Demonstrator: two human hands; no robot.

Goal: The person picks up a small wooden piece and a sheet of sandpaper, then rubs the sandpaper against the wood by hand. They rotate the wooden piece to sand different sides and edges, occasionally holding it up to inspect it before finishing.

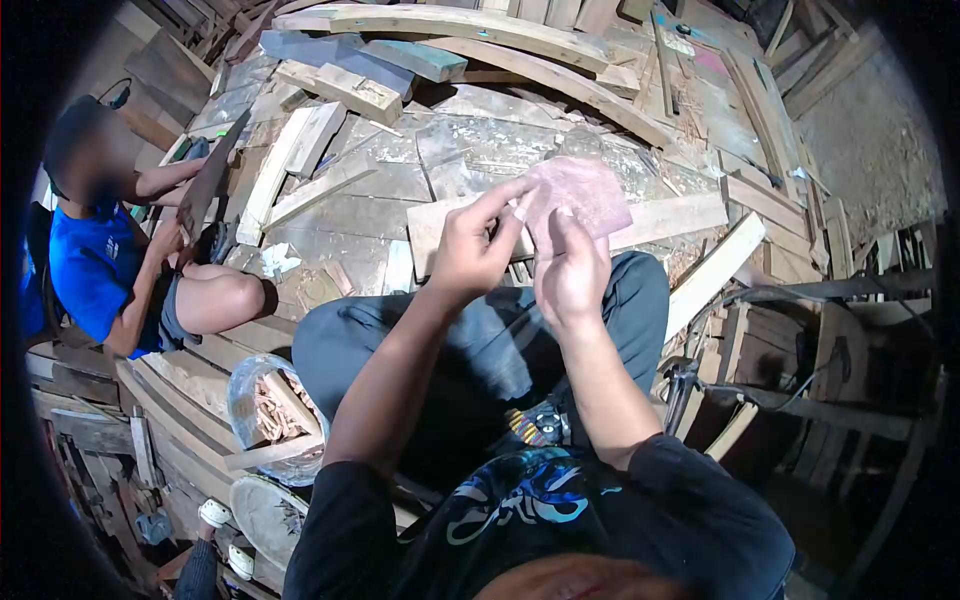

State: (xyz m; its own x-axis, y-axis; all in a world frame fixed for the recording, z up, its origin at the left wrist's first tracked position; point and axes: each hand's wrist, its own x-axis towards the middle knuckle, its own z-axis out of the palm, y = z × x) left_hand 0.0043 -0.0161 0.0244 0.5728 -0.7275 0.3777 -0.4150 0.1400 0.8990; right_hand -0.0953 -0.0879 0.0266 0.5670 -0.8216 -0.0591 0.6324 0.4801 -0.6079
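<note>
A pinkish, worn sheet of sandpaper point(585, 195) is held up in front of my crossed legs. My right hand point(575, 275) grips its lower edge, with the thumb on the near face and the other fingers hidden behind. At the sheet's left edge, my left hand point(475, 245) pinches it between thumb and index finger, the remaining fingers curled in. Beneath and behind the sheet, a pale wooden board point(675, 217) lies across in front of my legs.
A person in a blue shirt point(95, 260) sits at the left, holding a handsaw point(212, 175). A bucket point(240, 390) with wooden pieces stands by my left knee. Curved timbers point(560, 85) and blocks lie ahead. A slanted plank point(715, 270) is at my right; another person's feet show lower left.
</note>
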